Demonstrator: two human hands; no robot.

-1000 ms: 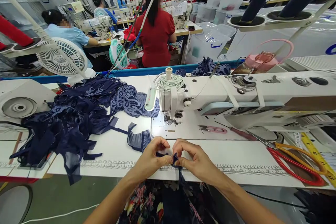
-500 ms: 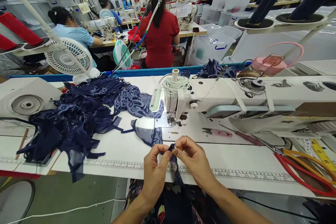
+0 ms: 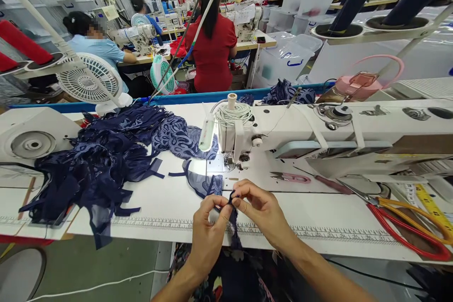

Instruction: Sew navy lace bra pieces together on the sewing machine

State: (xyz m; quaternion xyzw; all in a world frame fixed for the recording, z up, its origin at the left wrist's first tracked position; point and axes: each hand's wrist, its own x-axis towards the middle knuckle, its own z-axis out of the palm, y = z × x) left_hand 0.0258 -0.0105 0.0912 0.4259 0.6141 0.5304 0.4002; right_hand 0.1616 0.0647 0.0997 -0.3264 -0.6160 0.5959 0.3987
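From the head camera, your left hand and your right hand meet at the near edge of the white worktop, each pinching closed on the top end of a narrow navy fabric strap that hangs down over the edge toward your lap. Just behind your fingers lies a sheer navy lace cup piece, and beyond it the white sewing machine with its needle area close by. To the left sits a heap of dark blue lace garments; to the right lie pink thread snips and red-and-orange handled scissors. The grip looks slight, so the strap could slip or twist if either pinch loosens, and its hanging weight could drag it off the edge. Moving forward carelessly might bring your fingertips too near the needle. What the strap end looks like between your fingertips is hidden, its lower part is lost against dark cloth below, and the scissors are cut off at the frame edge.
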